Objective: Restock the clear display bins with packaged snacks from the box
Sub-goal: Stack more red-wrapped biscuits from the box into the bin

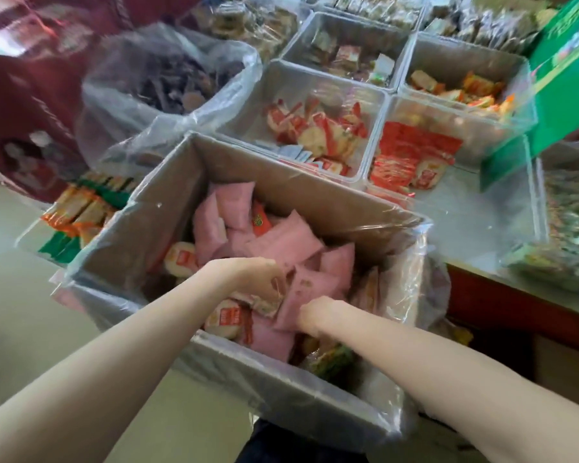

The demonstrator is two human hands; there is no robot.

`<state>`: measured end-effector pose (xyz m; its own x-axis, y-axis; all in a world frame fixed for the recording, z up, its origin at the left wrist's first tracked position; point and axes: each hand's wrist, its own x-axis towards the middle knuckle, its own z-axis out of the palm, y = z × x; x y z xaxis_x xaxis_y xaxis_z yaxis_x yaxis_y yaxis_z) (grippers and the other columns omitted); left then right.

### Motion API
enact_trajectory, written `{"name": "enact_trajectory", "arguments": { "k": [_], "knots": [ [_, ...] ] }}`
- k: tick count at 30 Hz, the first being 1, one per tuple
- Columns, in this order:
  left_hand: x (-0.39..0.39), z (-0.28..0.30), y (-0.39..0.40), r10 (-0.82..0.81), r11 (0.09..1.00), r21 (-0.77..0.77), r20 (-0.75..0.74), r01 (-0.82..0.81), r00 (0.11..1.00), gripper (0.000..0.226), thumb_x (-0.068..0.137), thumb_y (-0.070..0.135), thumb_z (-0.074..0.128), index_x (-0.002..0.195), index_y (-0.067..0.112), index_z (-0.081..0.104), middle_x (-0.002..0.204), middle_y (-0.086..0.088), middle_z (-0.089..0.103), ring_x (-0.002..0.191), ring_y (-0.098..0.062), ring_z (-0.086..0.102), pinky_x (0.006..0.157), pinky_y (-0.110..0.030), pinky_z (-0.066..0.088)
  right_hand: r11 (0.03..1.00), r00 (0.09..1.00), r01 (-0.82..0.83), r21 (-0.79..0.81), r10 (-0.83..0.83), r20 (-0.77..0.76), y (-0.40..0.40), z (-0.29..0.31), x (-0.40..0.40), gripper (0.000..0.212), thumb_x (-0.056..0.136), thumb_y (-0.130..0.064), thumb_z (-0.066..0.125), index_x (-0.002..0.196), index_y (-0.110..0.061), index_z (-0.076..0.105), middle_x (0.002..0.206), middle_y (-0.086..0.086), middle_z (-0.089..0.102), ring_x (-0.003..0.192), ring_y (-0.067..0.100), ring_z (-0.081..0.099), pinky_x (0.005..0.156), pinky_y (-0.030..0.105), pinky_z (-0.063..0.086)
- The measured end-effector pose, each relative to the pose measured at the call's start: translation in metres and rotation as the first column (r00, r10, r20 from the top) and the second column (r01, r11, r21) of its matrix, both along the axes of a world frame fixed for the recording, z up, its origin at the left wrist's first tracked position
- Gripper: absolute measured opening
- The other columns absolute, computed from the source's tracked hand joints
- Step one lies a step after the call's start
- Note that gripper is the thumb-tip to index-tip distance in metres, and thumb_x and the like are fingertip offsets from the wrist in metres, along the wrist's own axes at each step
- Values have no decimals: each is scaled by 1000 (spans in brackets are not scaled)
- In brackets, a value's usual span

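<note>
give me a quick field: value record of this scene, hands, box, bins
left hand: in the box, fingers curled on a snack packet
right hand: in the box, closed on pink packets
box: cardboard, plastic-lined, mostly pink packets
clear bins: behind the box, part-filled with red and white packets
green carton: far right, over the bins

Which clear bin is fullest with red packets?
The bin just beyond the box, left of the bin holding only a few flat red packs.
</note>
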<state>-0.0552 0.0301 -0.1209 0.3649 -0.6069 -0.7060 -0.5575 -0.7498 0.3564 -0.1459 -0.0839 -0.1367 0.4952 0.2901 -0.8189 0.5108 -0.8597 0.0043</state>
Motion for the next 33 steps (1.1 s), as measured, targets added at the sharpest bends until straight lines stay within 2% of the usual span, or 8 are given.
{"name": "enact_trajectory", "arguments": {
  "k": [3,7,11,15,20,22,27,33],
  "knots": [
    [-7,4,-4,-8,995,100,-112,19,994,54,82,30,67,133,25,48,129,3,53,112,-19,53,98,-35,45,969,977,212,125,-210,-25,-7,23,24,31,93,-12,51,121,1,55,130,15,54,113,30,54,90,32,42],
    [-4,22,-19,-16,988,148,-146,38,989,66,84,32,66,142,22,35,140,4,44,124,-18,46,102,-30,39,904,930,367,217,-354,-100,-30,54,45,30,81,-11,69,108,-2,61,113,14,66,83,22,59,54,23,49],
    [4,22,-32,-41,981,190,-19,44,999,65,82,35,68,139,22,40,138,4,48,118,-18,51,100,-33,44,971,972,231,67,-233,35,-30,50,2,52,95,-17,51,142,-4,32,148,12,35,133,27,37,100,34,36],
    [-7,6,-37,-55,976,210,-48,64,997,61,83,31,66,138,21,42,136,3,49,116,-18,52,101,-36,44,996,996,6,90,-15,89,-10,14,-21,47,102,-16,32,146,-1,24,153,12,25,138,28,27,111,36,24],
    [-9,14,-36,16,978,209,-183,23,983,58,84,33,66,137,23,43,127,6,51,107,-12,52,93,-28,47,875,923,381,298,-378,-71,-44,37,26,19,83,-21,68,95,-8,61,95,7,66,81,22,59,72,30,49],
    [-1,27,-46,65,990,129,-112,-50,992,39,83,31,68,118,19,57,105,5,58,88,-11,55,77,-23,48,773,853,501,389,-517,-70,-76,60,47,15,82,-19,69,86,-4,67,71,-1,62,65,14,56,61,25,47],
    [7,84,-124,224,939,-250,-75,-236,972,10,83,19,70,87,13,63,78,0,59,63,-10,51,53,-16,42,507,673,664,550,-725,-144,-171,141,38,29,87,-9,63,116,-10,59,88,-5,55,72,6,53,60,20,50],
    [-51,132,-301,302,746,-601,-77,-286,950,15,79,9,72,89,4,61,73,-3,56,55,-3,53,46,-10,43,619,486,533,576,-782,390,-315,174,-42,21,82,-14,66,102,-8,64,93,6,51,92,26,55,69,22,36]
  ]
}}
